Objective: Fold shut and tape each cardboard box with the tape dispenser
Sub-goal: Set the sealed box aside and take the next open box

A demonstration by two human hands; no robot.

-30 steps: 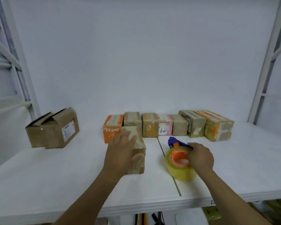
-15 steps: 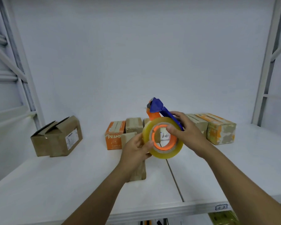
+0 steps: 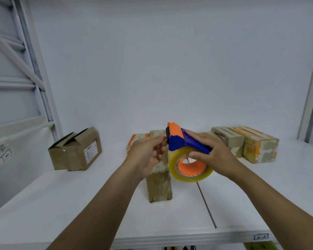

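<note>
Item 1, tape dispenser: I see it held over the small box, right hand gripping its handle, left hand curled at the cutter, pinch unclear; likely light, rigid, best held by handle.

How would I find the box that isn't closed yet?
Look at the white table and go to its far left, by the grey metal frame. A plain brown box stands there alone with a white label on its side. Unlike the taped boxes in the back row, its top flaps stick up open.
</note>
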